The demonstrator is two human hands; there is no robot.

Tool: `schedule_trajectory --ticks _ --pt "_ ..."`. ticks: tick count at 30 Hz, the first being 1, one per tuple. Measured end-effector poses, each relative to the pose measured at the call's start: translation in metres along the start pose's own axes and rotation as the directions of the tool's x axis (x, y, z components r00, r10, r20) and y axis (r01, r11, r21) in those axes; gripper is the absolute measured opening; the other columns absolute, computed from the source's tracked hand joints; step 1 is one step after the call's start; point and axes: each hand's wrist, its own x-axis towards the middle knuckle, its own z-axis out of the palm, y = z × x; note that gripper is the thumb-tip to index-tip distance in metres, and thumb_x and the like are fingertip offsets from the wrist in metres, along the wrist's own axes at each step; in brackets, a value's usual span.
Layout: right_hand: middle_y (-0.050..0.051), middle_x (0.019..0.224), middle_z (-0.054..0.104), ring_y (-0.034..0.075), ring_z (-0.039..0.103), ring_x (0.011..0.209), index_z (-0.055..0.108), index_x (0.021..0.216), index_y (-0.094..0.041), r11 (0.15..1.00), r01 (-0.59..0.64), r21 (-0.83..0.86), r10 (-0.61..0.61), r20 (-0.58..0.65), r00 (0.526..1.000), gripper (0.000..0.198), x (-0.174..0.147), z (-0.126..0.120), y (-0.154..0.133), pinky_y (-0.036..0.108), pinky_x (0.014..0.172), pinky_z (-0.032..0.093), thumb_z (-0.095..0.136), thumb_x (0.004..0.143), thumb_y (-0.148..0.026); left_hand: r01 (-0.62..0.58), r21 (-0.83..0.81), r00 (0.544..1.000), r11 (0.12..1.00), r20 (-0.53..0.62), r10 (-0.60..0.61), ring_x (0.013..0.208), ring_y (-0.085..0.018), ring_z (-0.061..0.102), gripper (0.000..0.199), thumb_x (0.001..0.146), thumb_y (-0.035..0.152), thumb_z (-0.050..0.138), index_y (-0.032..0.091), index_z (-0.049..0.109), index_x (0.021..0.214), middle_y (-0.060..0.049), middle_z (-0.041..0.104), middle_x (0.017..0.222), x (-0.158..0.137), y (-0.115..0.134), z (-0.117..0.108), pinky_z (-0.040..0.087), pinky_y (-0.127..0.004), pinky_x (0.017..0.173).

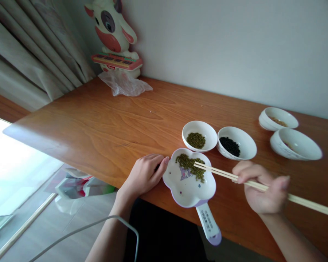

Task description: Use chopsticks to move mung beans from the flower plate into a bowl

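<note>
My right hand (pixel 264 187) holds a pair of pale wooden chopsticks (pixel 220 172), their tips over the green beans in a flower-shaped dish. That white dish (pixel 187 194) has a purple rim, a cartoon print and a labelled handle (pixel 209 223) that juts past the table's front edge. Green mung beans (pixel 190 165) lie in its far half. My left hand (pixel 147 171) rests on the table left of the dish, fingers loosely bent, the thumb at its rim; nothing shows in its grasp. Behind the dish stands a white bowl (pixel 188 130) of mung beans, beside another bowl (pixel 247 142) with black beans.
Two more white bowls (pixel 307 145) stand at the right, holding some yellowish-brown bits. A cow-shaped toy keyboard (pixel 117 60) and a crumpled plastic bag (pixel 127 85) sit at the back left of the wooden table (pixel 98 123). A grey cable (pixel 79 231) crosses the lower left.
</note>
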Motion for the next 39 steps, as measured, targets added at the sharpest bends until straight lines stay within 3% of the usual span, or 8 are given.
schedule_trajectory --ticks 6,9,12,15,22,27,32,39 --pt "0.005 0.056 0.058 0.023 0.056 0.056 0.072 0.068 -0.026 0.996 0.087 -0.031 -0.092 -0.306 0.947 0.07 0.012 -0.022 0.01 0.041 0.057 0.042 0.029 0.105 -0.067 -0.006 0.008 1.0 1.0 -0.009 0.006 0.067 -0.014 0.053 0.041 0.112 0.036 0.038 0.02 0.046 0.075 -0.001 0.058 0.073 0.0 -0.002 0.001 0.038 -0.029 0.067" --pt "0.005 0.062 0.059 0.021 0.055 0.054 0.069 0.069 -0.025 0.997 0.011 -0.074 -0.038 -0.37 0.928 0.068 0.013 -0.019 0.016 0.036 0.049 0.036 0.027 0.106 -0.064 -0.006 0.004 1.0 1.0 0.004 0.006 0.068 -0.014 0.053 0.04 0.112 0.036 0.038 0.02 0.045 0.076 -0.001 0.058 0.074 0.0 -0.002 0.001 0.038 -0.029 0.068" --pt "0.007 0.075 0.068 0.018 0.057 0.057 0.071 0.075 -0.022 0.986 -0.097 -0.134 0.051 -0.316 0.947 0.065 0.009 -0.01 0.02 0.034 0.046 0.033 0.032 0.107 -0.061 -0.002 0.011 1.0 1.0 0.01 0.002 0.068 -0.014 0.053 0.041 0.113 0.037 0.037 0.02 0.044 0.076 -0.001 0.057 0.074 0.0 -0.002 0.0 0.038 -0.03 0.068" --pt "0.007 0.08 0.071 0.017 0.057 0.058 0.074 0.077 -0.02 0.978 -0.123 -0.168 0.077 -0.256 0.964 0.061 0.004 -0.003 0.022 0.033 0.05 0.036 0.039 0.106 -0.06 -0.008 0.012 1.0 1.0 0.004 0.008 0.068 -0.014 0.053 0.042 0.113 0.037 0.036 0.02 0.045 0.076 -0.001 0.057 0.074 0.0 -0.001 0.001 0.039 -0.03 0.069" --pt "0.006 0.072 0.065 0.022 0.058 0.065 0.073 0.076 -0.024 0.993 -0.069 -0.091 0.05 -0.193 0.98 0.064 0.001 -0.002 0.011 0.036 0.055 0.041 0.033 0.105 -0.064 -0.02 0.019 1.0 1.0 -0.01 0.02 0.068 -0.014 0.055 0.042 0.113 0.037 0.036 0.02 0.05 0.077 -0.001 0.06 0.075 0.0 0.0 -0.001 0.041 -0.03 0.068" --pt "0.005 0.067 0.065 0.024 0.06 0.067 0.075 0.079 -0.027 0.999 -0.029 -0.036 0.027 -0.059 0.998 0.065 -0.005 0.003 0.002 0.038 0.062 0.046 0.032 0.104 -0.069 -0.022 0.037 1.0 0.999 -0.002 0.022 0.068 -0.014 0.053 0.043 0.114 0.038 0.034 0.02 0.048 0.078 -0.001 0.058 0.075 0.001 0.0 0.0 0.04 -0.03 0.07" --pt "0.006 0.071 0.065 0.023 0.06 0.067 0.073 0.078 -0.022 0.991 -0.118 -0.065 0.126 0.134 0.983 0.066 -0.009 0.01 -0.001 0.038 0.062 0.046 0.032 0.105 -0.066 -0.027 0.041 1.0 0.999 -0.012 0.028 0.069 -0.015 0.054 0.044 0.114 0.038 0.033 0.02 0.05 0.077 -0.001 0.059 0.075 0.001 0.001 0.0 0.04 -0.03 0.07" --pt "0.004 0.069 0.061 0.022 0.057 0.066 0.067 0.076 -0.024 0.988 -0.15 -0.047 0.155 0.164 0.974 0.075 -0.003 0.011 -0.001 0.036 0.06 0.045 0.019 0.104 -0.074 -0.028 0.042 1.0 0.999 -0.009 0.028 0.07 -0.015 0.054 0.043 0.114 0.038 0.033 0.02 0.05 0.079 -0.001 0.059 0.076 0.0 0.002 -0.001 0.04 -0.029 0.071"
